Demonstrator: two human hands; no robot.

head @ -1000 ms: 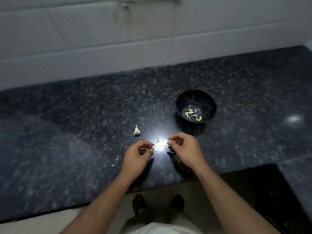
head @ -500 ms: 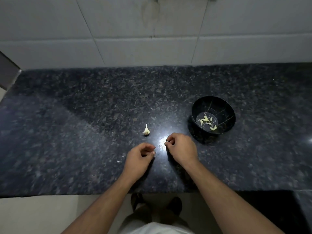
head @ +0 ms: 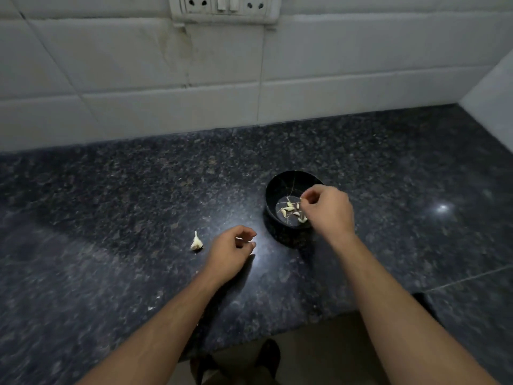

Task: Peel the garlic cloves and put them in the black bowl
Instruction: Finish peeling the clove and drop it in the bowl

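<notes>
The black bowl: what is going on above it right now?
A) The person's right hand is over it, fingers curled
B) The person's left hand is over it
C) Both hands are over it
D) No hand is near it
A: the right hand hangs over the black bowl with curled fingers, above the peeled cloves inside, while the left hand stays back over the counter.

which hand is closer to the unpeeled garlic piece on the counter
Left. The left hand rests on the counter just right of the unpeeled garlic piece, not touching it. The right hand is farther right, over the black bowl.
</notes>
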